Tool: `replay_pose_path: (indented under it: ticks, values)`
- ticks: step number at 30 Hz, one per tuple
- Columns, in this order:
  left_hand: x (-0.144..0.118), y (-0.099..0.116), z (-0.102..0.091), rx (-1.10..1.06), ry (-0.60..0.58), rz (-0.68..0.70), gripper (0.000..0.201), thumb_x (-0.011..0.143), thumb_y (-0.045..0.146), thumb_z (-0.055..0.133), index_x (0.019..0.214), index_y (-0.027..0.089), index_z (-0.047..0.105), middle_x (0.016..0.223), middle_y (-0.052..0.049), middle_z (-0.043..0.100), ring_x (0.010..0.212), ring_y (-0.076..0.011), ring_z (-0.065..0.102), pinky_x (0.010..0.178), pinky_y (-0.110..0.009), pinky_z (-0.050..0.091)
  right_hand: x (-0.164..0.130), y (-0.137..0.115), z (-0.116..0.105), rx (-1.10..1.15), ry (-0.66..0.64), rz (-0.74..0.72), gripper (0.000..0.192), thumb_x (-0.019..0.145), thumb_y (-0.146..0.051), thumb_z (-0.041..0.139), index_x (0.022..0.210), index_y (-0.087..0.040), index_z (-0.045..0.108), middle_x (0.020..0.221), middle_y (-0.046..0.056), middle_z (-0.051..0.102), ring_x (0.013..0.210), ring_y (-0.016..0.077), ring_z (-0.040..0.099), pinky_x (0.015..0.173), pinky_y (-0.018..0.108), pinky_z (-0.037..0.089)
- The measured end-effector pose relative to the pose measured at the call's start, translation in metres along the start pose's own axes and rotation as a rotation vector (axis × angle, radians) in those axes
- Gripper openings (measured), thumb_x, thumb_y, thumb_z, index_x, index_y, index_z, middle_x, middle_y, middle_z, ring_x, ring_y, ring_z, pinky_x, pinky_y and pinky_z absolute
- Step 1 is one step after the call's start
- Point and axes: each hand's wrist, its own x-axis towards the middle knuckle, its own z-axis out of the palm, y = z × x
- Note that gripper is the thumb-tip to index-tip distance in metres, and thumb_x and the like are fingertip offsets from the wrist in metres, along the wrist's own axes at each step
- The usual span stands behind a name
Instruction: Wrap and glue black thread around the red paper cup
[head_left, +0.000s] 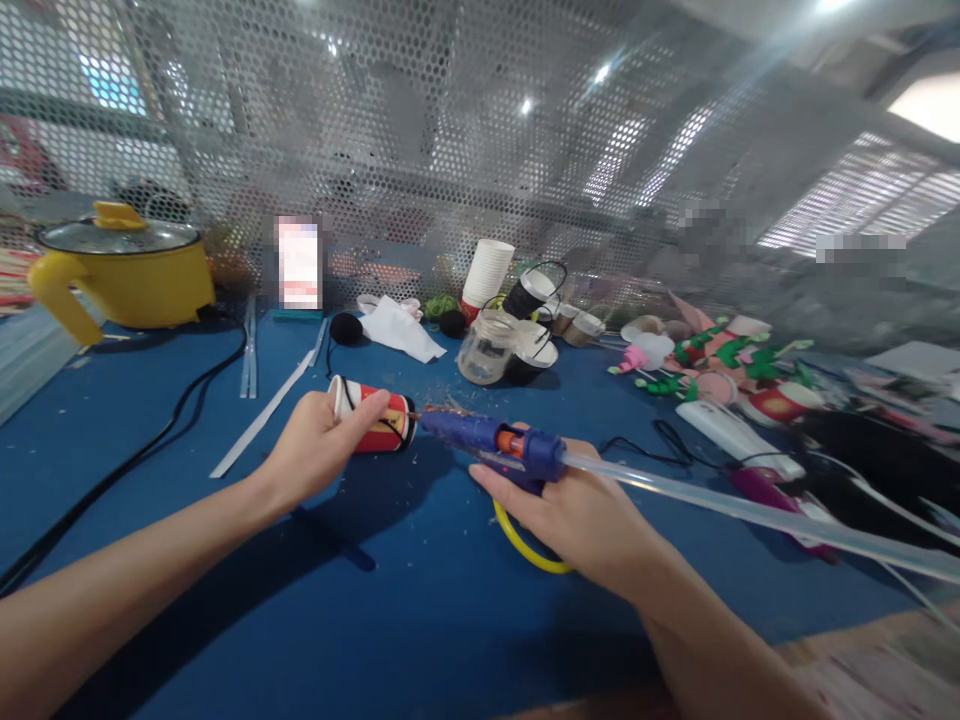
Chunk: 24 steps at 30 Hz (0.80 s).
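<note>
No readable writing anywhere; the card [299, 265] at the back is blurred out. Left hand [315, 450], fingers wrapped around a red paper cup [373, 417], holds it sideways just above the blue table [225, 600]. Cup has a white rim and black trim, base facing right. Right hand [570, 510], fingers clenched on a blue glue gun [495, 445], nozzle touching the cup base, clear glue stick [750, 512] trailing out the back. Yellow ring [525, 548] lies under the right hand. Further back: yellow pot [124, 265], stacked white cups [487, 270], plastic jar [486, 350], craft flowers [720, 365]. Black cable [150, 440] runs on the left.
</note>
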Motion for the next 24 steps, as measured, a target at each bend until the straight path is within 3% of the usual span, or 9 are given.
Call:
replay_pose_path:
  ticks: [13,24]
  values:
    - [0.0002,-0.0025,0.0011,-0.017,0.000,-0.030,0.046,0.075,0.041,0.044,0.042,0.021,0.019,0.030,0.008,0.019,0.028,-0.0034,0.017,0.029,-0.021,0.011,-0.0040,0.0020,0.0021,-0.025,0.019,0.006,0.018,0.075,-0.036,0.048,0.077,-0.022,0.058,0.069,0.002,0.063,0.063,0.0177,0.060,0.053,0.025,0.044]
    - [0.0008,-0.0053,0.0021,-0.030,0.000,-0.026,0.045,0.075,0.042,0.043,0.043,0.020,0.021,0.031,0.009,0.019,0.028,-0.0036,0.018,0.029,-0.021,0.012,-0.0068,0.0105,0.0080,-0.118,0.021,-0.074,0.022,0.078,-0.037,0.045,0.073,-0.021,0.058,0.066,0.003,0.062,0.057,0.0160,0.057,0.048,0.025,0.040]
